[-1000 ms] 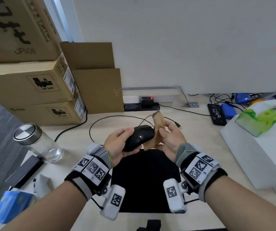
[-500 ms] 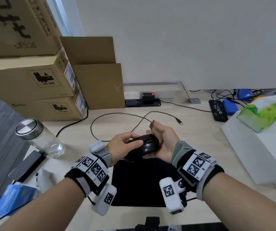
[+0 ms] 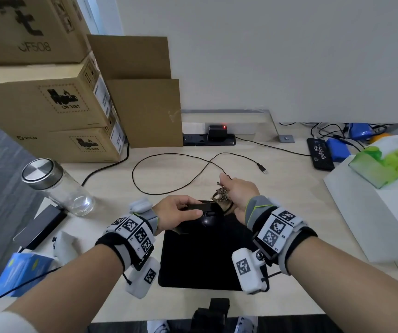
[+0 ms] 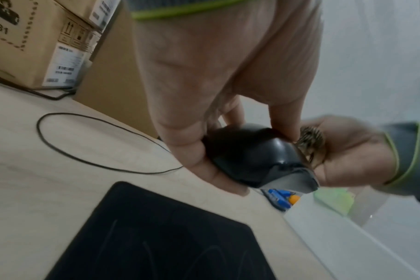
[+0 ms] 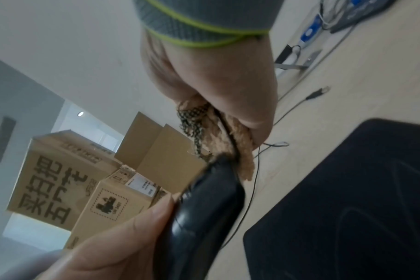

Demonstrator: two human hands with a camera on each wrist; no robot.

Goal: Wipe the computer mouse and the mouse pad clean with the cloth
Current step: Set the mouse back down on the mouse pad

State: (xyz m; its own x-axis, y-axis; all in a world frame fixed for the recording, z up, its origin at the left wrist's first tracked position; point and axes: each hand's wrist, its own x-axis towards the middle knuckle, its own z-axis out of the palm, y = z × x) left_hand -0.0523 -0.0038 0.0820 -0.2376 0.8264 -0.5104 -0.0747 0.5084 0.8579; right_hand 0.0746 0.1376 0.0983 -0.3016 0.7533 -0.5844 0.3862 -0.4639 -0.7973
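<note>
Wiping the mouse [image 3: 205,216] looks to be the step in hand, so by my reading the task is in its first half — the pad [image 3: 200,258] lies bare and flat on the table [image 3: 169,169], with faint streaks on it in the left wrist view, and nothing shows it being cleaned yet. Starting at the left: the left hand [image 3: 177,213] holds the mouse lifted above the pad's far edge, the grip closed on it with the thumb along the near side and the fingers curled over the far side. In the left wrist view the mouse is tipped, its glossy back facing the camera. Moving right, the cloth [image 3: 220,194] — tan with a dark checked edge — is bunched in the right hand [image 3: 238,195], whose grip is closed round it, and it is pressed against the mouse's right end, where the cord leaves it. How much of the mouse is already clean I cannot tell. Left to do, as I judge it: finish the mouse, set it down, then rub the pad.
</note>
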